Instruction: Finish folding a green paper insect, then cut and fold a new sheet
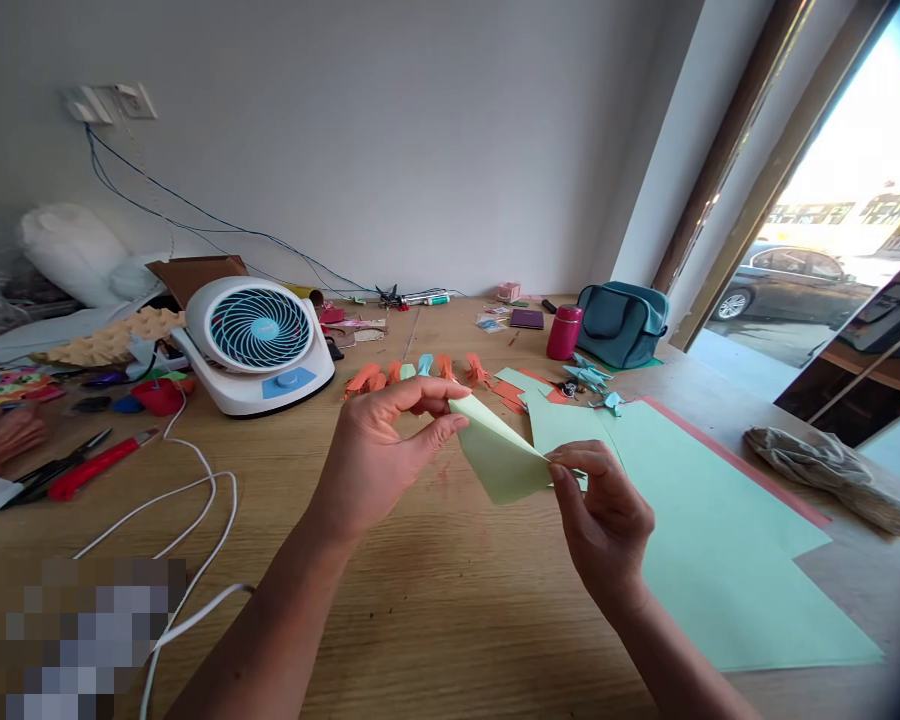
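A small folded piece of light green paper (pixel 499 455) is held above the wooden table between both hands. My left hand (pixel 386 445) pinches its upper left corner with thumb and fingers. My right hand (pixel 604 520) pinches its lower right corner. Under the right hand lies a large light green sheet (pixel 720 540) on top of a pink sheet (pixel 750 470). Beyond the hands stands a row of small folded orange and blue paper figures (pixel 420 370).
A white desk fan (pixel 255 340) stands at the left, its white cable (pixel 195 520) looping over the table. Red-handled cutter and scissors (pixel 82 465) lie at the left beside another person's hand (pixel 4 435). A teal bag (pixel 621 322), a red bottle (pixel 564 332) and a cloth (pixel 832 475) sit at the right.
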The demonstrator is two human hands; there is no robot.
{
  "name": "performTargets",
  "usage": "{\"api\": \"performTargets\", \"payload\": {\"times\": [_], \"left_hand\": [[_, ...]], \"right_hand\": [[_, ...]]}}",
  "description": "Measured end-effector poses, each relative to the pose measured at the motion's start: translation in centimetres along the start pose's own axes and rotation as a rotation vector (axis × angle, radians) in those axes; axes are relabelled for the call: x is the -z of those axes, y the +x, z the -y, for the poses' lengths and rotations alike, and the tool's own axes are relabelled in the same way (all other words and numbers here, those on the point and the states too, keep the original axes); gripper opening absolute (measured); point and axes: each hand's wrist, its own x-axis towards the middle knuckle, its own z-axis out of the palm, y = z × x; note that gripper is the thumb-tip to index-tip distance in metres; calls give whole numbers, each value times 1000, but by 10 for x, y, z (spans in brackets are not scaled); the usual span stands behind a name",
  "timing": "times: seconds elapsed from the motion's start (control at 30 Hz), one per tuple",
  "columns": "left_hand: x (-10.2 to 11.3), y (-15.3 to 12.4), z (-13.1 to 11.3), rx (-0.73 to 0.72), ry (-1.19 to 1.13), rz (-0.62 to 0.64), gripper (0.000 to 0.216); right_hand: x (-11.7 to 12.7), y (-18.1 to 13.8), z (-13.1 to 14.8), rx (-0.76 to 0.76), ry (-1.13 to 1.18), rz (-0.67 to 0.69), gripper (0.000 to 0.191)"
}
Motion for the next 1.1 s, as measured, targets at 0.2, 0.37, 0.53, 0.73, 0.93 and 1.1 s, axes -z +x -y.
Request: {"api": "performTargets", "payload": {"times": [0.2,0.37,0.53,0.73,0.93,1.1], "left_hand": [[7,1,-9,-104,157,7,9],[11,1,-14,-146,213,31,5],[14,-1,-20,-203,270,45,5],[13,-3,-26,-254,325,64,4],[10,-6,-29,-275,350,76,5],[11,-7,-30,-276,390,23,5]], "right_hand": [[1,2,1,69,-36,-14,15],[1,4,3,74,-57,3,19],[1,4,6,77,-109,53,19],[-2,5,11,40,-115,66,18],[-1,5,14,112,-162,56,18],[3,4,11,150,-148,125,29]]}}
